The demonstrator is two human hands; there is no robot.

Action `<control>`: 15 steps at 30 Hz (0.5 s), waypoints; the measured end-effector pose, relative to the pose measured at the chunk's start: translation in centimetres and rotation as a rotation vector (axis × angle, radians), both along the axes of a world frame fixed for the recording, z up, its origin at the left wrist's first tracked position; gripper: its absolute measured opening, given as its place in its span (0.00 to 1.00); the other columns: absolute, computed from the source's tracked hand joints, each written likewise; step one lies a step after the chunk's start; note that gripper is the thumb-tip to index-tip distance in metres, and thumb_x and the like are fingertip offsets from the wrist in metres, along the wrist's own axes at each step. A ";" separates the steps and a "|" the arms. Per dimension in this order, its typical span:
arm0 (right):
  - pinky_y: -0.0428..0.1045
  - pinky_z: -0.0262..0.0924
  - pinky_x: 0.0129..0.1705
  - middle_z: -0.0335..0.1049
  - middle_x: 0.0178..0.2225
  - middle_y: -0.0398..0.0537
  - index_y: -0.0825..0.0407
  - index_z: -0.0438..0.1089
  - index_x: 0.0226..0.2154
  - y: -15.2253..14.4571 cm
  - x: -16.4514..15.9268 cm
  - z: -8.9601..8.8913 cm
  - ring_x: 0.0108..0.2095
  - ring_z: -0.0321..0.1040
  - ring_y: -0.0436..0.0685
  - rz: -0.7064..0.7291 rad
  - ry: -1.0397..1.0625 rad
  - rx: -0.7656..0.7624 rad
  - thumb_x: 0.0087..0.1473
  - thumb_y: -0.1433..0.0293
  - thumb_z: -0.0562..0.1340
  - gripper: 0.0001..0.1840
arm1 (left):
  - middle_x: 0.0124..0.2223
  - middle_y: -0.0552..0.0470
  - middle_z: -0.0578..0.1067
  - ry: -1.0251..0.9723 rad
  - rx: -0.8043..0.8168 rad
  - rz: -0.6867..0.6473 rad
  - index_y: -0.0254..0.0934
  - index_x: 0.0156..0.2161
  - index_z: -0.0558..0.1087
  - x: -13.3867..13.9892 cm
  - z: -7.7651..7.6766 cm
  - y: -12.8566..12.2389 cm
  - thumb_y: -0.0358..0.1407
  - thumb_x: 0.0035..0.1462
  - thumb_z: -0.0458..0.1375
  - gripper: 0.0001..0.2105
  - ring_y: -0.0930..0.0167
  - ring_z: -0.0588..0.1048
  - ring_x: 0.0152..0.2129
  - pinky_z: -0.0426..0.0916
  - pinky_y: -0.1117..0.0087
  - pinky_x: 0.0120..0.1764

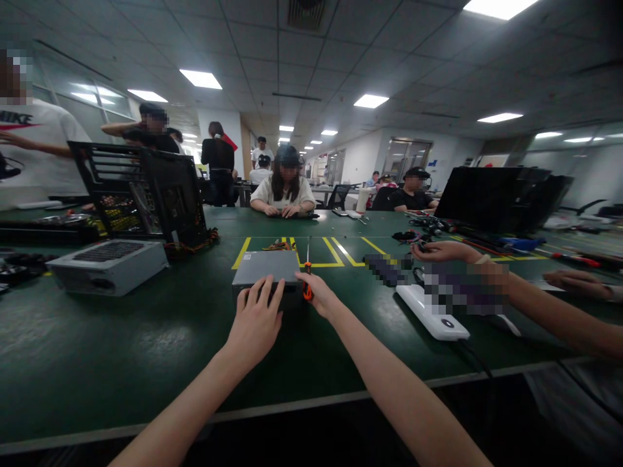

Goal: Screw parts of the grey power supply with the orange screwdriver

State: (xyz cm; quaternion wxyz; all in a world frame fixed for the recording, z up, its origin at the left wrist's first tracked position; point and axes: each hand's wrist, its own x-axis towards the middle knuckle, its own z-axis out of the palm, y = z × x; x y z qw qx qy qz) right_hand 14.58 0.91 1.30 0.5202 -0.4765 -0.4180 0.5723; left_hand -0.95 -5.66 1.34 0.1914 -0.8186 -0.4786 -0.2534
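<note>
— From the head view, how are the hands posed?
— The left hand is unclenched, fingers spread on the near edge of a grey metal box on the counter; the right hand grasps a screwdriver beside it, shaft pointing away.
— What's around?
— Leftward, a second box and black computer case; rightward, a white device and a co-worker's hand.

dim overall; lit ceiling panels; glare on green tabletop; wide-angle edge stretch
</note>
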 end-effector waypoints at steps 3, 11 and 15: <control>0.56 0.63 0.41 0.63 0.45 0.51 0.54 0.61 0.46 -1.0 -0.7 0.3 0.41 0.64 0.55 0.016 0.030 -0.050 0.54 0.64 0.56 0.17 | 0.58 0.43 0.57 -0.247 0.007 0.027 0.40 0.58 0.53 -3.2 -0.2 -0.5 0.37 0.55 0.48 0.25 0.59 0.53 0.56 0.48 0.53 0.54; 0.55 0.63 0.39 0.64 0.44 0.50 0.55 0.62 0.45 -2.3 -2.2 1.5 0.40 0.65 0.54 -0.045 0.084 -0.104 0.54 0.64 0.56 0.17 | 0.54 0.43 0.65 -1.373 -0.868 -0.071 0.39 0.51 0.64 -7.6 0.3 1.8 0.53 0.51 0.50 0.27 0.60 0.63 0.51 0.61 0.57 0.48; 0.48 0.61 0.32 0.67 0.32 0.45 0.56 0.64 0.36 -4.4 -2.8 2.5 0.30 0.65 0.50 -0.080 0.116 -0.044 0.49 0.72 0.59 0.09 | 0.53 0.46 0.66 -1.457 -0.795 -0.058 0.40 0.48 0.67 -7.0 0.2 0.4 0.54 0.47 0.54 0.26 0.61 0.63 0.51 0.62 0.58 0.48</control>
